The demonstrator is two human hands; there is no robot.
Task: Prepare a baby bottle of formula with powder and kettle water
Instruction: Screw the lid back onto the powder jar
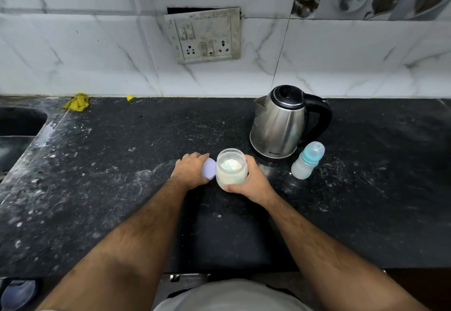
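The right hand [246,179] grips the open powder jar [231,171] mid-table [122,188]. The left hand [191,170] holds its lid [209,169] just beside.

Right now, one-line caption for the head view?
Right hand grips open powder jar, left hand holds its lid; kettle, capped bottle wait.

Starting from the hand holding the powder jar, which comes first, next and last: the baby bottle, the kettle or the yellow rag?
From the right hand gripping the powder jar, in the head view:
1. Kettle, just behind the hand, to its right.
2. Baby bottle, further right, beside the kettle. These two are close, so that order is shaky.
3. Yellow rag, far left by the wall, clearly farthest.
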